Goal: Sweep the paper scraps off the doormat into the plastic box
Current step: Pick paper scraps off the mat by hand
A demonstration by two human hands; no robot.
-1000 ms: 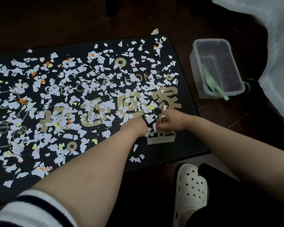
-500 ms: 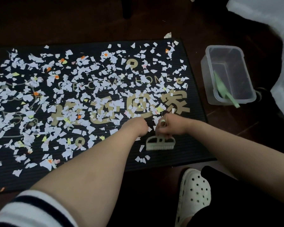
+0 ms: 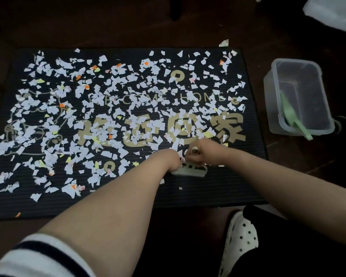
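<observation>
Well, I am only at the start of the sweeping: nearly all the paper scraps (image 3: 116,116) lie spread over the doormat (image 3: 218,188), mostly beyond my hands and off to their left. My right hand (image 3: 205,154) has its fingers curled over the back of a brush (image 3: 190,171), small and pale, which sits on the mat just beneath it. My left hand (image 3: 171,159) lies close against the brush's left end with its fingers bent under; whether it grips anything I cannot tell. The plastic box (image 3: 272,108) stands on the floor, off the mat, well to the right of my right hand and beyond it, with a green dustpan (image 3: 290,114) leaning inside. Next, I judge, I must draw the scraps into a heap towards that side and fetch the dustpan to lift them over.
</observation>
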